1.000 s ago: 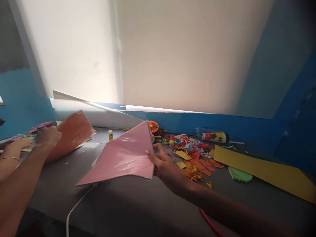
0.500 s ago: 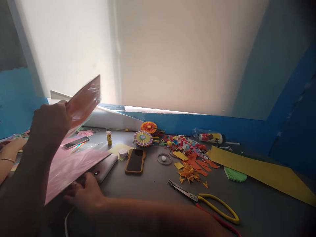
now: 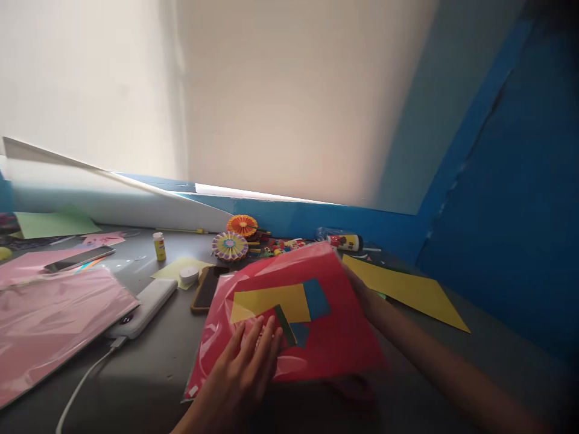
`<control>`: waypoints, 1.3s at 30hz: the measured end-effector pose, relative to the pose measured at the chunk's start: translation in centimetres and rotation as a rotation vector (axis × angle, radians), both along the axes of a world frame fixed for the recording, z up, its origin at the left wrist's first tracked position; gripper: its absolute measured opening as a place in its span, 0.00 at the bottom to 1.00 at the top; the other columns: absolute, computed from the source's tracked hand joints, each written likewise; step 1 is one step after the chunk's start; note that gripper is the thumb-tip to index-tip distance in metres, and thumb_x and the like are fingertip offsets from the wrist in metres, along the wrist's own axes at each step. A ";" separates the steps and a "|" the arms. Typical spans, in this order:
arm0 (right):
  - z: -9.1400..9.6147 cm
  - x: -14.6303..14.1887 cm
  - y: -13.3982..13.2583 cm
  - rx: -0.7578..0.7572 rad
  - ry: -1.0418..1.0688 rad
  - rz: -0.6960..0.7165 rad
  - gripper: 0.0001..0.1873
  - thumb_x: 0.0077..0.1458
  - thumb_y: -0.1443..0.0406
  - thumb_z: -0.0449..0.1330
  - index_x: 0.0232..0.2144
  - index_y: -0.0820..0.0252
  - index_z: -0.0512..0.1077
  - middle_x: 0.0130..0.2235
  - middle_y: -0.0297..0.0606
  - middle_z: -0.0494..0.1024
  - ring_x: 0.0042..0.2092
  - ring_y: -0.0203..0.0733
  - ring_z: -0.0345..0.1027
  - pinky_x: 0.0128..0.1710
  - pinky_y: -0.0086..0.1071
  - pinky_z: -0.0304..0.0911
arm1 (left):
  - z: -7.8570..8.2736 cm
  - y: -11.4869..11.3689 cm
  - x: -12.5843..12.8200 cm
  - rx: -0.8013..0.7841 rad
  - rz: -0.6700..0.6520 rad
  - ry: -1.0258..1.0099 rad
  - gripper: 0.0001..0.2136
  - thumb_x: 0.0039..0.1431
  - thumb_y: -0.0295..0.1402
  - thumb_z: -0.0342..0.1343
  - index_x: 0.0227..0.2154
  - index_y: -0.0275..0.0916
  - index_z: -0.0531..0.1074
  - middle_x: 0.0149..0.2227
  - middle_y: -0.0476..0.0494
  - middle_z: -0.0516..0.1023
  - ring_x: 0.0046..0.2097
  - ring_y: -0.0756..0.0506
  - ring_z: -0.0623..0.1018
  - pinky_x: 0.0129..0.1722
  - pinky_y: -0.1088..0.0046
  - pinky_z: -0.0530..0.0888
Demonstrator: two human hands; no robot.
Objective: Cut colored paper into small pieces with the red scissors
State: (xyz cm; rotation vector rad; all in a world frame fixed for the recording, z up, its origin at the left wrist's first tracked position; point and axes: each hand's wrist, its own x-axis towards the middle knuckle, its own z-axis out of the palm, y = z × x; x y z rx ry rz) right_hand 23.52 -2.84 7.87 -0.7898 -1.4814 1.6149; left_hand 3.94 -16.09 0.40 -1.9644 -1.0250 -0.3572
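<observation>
A red pack of paper in shiny wrap (image 3: 325, 337) is tilted up in front of me above the grey table (image 3: 149, 367). Yellow and blue paper pieces (image 3: 275, 301) show on its face. My left hand (image 3: 246, 367) lies flat on the pack's near edge, fingers stretched out together. My right hand (image 3: 359, 286) grips the pack's far right edge, with its fingers mostly hidden behind it. The pack hides the table below it.
A pink wrapped paper pack (image 3: 54, 322) lies at the left beside a white power bank (image 3: 145, 301) with a cable. A phone (image 3: 205, 288), a small glue bottle (image 3: 158, 246), two paper rosettes (image 3: 230, 246) and a yellow strip (image 3: 402, 284) lie further back.
The pink pack has gone from my hands to the table at the left. Both hands have come onto a red pack, now raised over the scissors and scraps. The view swung right.
</observation>
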 end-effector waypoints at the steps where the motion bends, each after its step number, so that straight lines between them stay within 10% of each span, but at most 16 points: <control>1: -0.2 1.9 0.2 -0.058 -0.003 0.013 0.23 0.59 0.51 0.51 0.38 0.64 0.73 0.37 0.39 0.77 0.40 0.47 0.72 0.38 0.39 0.68 | -0.4 0.2 0.3 -0.006 -0.027 0.011 0.21 0.58 0.26 0.46 0.55 0.37 0.66 0.56 0.41 0.70 0.55 0.40 0.70 0.52 0.61 0.67; 9: -0.6 11.1 0.5 -0.107 -0.084 -0.070 0.23 0.50 0.45 0.56 0.29 0.58 0.76 0.25 0.39 0.78 0.34 0.46 0.75 0.32 0.34 0.69 | -1.7 -0.2 -0.2 -0.167 -0.095 0.026 0.25 0.60 0.33 0.49 0.60 0.44 0.58 0.58 0.47 0.67 0.55 0.45 0.67 0.51 0.68 0.67; 12: 0.2 10.6 -0.4 -0.149 -0.159 0.116 0.10 0.47 0.60 0.64 0.30 0.62 0.78 0.33 0.41 0.80 0.37 0.44 0.75 0.38 0.34 0.69 | -0.9 -0.9 -0.1 -0.314 -0.199 -0.001 0.27 0.58 0.38 0.52 0.61 0.41 0.58 0.51 0.42 0.74 0.48 0.44 0.72 0.49 0.68 0.68; 15: 1.4 8.9 -1.0 -0.093 -0.150 0.269 0.18 0.44 0.68 0.65 0.41 0.58 0.76 0.43 0.40 0.78 0.44 0.44 0.73 0.46 0.38 0.67 | 1.7 -0.5 -0.4 -0.422 -0.402 -0.065 0.28 0.57 0.42 0.55 0.60 0.45 0.57 0.47 0.41 0.75 0.45 0.44 0.73 0.49 0.66 0.67; 22: 2.3 6.4 -0.5 0.220 -0.349 0.428 0.27 0.48 0.62 0.63 0.52 0.53 0.69 0.55 0.39 0.70 0.54 0.47 0.65 0.50 0.40 0.64 | 5.0 6.0 -2.3 -0.538 -0.248 -0.426 0.33 0.55 0.41 0.58 0.61 0.47 0.51 0.58 0.38 0.64 0.57 0.37 0.65 0.58 0.49 0.55; 30: -1.2 5.6 0.8 0.615 -0.533 0.071 0.13 0.51 0.58 0.62 0.37 0.56 0.78 0.42 0.40 0.77 0.44 0.47 0.71 0.39 0.34 0.68 | 2.5 8.8 -4.2 -1.006 -0.253 -0.753 0.13 0.63 0.37 0.42 0.40 0.40 0.70 0.37 0.43 0.78 0.39 0.44 0.76 0.38 0.71 0.68; 39: -0.7 5.7 -2.4 1.011 -0.530 -0.083 0.14 0.57 0.63 0.57 0.46 0.45 0.74 0.57 0.34 0.68 0.60 0.49 0.57 0.59 0.46 0.52 | 2.6 9.9 -5.2 -1.121 -0.107 -0.887 0.20 0.61 0.46 0.41 0.29 0.36 0.70 0.27 0.48 0.71 0.30 0.48 0.70 0.27 0.76 0.64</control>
